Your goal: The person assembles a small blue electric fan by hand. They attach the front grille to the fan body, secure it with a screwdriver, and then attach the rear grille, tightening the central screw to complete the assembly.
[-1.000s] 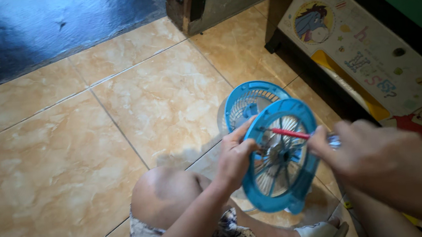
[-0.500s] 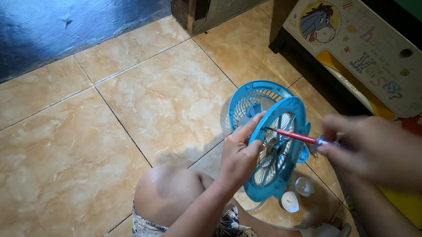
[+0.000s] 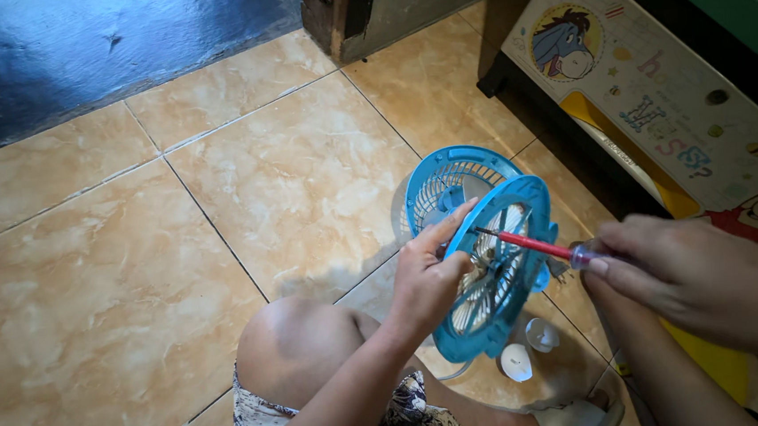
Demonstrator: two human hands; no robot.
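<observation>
The floor (image 3: 131, 230) is laid with large glossy tiles in a marbled tan and cream, with thin dark grout lines running slantwise across the view. At the top left the tiles give way to a dark, bluish stretch of rougher ground (image 3: 74, 47), and a wooden door post (image 3: 334, 11) stands at the edge between them. Along the right side stands a low piece of furniture (image 3: 656, 105) whose pale front is printed with cartoon animals and coloured letters, with a green surface above it. The person sits on the floor, one bare knee (image 3: 294, 335) raised in the lower middle of the view.

The left hand (image 3: 428, 281) grips the rim of a round blue fan grille (image 3: 521, 203), fingers curled round its left edge and forefinger stretched up along the rim; the grille is held off the floor, tilted on edge, its thin spokes radiating from a central hub. Just behind it, a second blue grille part (image 3: 447, 168) with the same ribbed pattern rests on the tiles. The right hand (image 3: 695, 280) is closed round the clear handle of a screwdriver (image 3: 532, 245) with a red shaft, whose tip meets the upper part of the held grille. Below the grille, two small white plastic pieces (image 3: 528, 349) lie on the floor.
</observation>
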